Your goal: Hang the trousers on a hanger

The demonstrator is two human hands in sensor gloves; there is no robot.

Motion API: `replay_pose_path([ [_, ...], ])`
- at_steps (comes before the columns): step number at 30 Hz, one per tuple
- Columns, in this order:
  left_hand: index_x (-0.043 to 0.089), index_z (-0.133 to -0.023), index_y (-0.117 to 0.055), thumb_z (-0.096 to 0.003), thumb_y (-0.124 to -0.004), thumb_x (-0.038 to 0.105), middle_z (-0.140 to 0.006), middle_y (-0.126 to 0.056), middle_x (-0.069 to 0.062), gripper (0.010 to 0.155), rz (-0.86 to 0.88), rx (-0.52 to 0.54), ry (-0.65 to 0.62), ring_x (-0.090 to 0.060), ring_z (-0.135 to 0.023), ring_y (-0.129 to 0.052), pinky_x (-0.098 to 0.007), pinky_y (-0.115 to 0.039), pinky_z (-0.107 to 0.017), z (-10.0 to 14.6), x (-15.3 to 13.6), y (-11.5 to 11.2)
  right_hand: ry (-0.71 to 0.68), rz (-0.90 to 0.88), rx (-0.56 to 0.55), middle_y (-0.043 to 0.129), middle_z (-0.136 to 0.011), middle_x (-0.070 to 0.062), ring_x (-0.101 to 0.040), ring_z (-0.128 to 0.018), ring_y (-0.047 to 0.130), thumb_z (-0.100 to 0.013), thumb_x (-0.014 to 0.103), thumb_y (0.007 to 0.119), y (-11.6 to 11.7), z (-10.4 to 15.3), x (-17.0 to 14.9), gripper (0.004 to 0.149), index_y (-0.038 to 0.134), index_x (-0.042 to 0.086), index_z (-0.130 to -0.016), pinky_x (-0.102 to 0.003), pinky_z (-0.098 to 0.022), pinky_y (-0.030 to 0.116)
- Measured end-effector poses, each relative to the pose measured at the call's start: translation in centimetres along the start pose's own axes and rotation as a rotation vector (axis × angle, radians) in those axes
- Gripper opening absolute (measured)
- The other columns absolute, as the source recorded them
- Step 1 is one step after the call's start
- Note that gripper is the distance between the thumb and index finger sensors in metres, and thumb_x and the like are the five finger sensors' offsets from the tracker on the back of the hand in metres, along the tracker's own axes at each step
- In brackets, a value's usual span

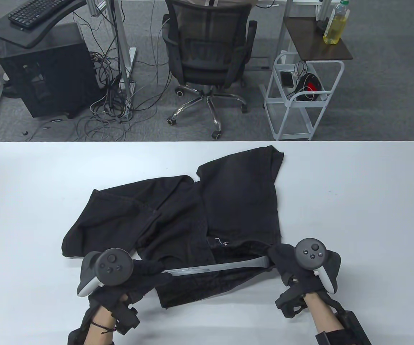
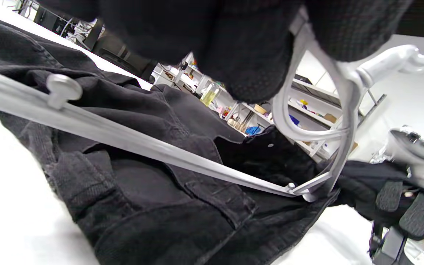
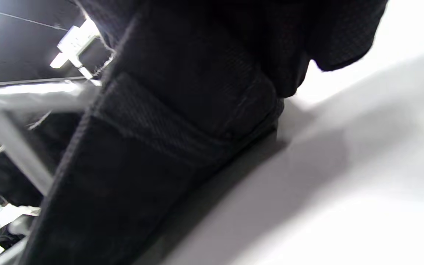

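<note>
Left hand grips the hanger near its hook, right hand pinches the waistband end at 4 o'clock. Trousers lie mid-surface. I'd keep the bar level and tug the waistband taut before clipping.

One pair of black trousers and one grey hanger are counted near the table's front edge. Two gloved hands are seen: the left hand and the right hand.
</note>
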State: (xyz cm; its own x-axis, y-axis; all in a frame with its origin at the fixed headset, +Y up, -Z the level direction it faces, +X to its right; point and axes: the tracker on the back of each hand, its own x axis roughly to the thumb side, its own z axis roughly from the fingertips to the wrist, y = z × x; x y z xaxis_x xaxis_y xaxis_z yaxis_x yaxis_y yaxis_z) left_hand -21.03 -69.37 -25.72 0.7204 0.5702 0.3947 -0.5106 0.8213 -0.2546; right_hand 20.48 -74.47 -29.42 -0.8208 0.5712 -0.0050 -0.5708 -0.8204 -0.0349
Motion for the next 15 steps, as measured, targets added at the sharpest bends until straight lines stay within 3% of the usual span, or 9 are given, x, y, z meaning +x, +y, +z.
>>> replay_pose_path([
  [7, 0.015, -0.079, -0.092, -0.0481, -0.073, 0.055, -0.044, -0.101, 0.006, 0.053, -0.008, -0.046, -0.013, -0.019, -0.026, -0.098, -0.043, -0.085, -0.020, -1.0, 1.2, -1.9, -0.194, 0.132, -0.136, 0.096, -0.080, -0.011, -0.032, -0.067, 0.098, -0.046, 0.046, 0.074, -0.9, 2.2, 3.8, 0.045, 0.092, 0.017, -0.075, -0.043, -0.048, 0.084],
  [15, 0.015, -0.079, -0.091, -0.0482, -0.073, 0.054, -0.045, -0.101, 0.006, 0.053, -0.112, -0.008, -0.015, -0.019, -0.026, -0.099, -0.043, -0.085, -0.021, -1.4, 3.2, -3.8, -0.330, 0.075, -0.136, 0.100, -0.071, -0.013, -0.031, -0.056, 0.102, -0.046, 0.047, 0.075, -1.2, 4.7, 6.5, 0.045, 0.093, 0.015, -0.072, -0.040, -0.041, 0.087],
])
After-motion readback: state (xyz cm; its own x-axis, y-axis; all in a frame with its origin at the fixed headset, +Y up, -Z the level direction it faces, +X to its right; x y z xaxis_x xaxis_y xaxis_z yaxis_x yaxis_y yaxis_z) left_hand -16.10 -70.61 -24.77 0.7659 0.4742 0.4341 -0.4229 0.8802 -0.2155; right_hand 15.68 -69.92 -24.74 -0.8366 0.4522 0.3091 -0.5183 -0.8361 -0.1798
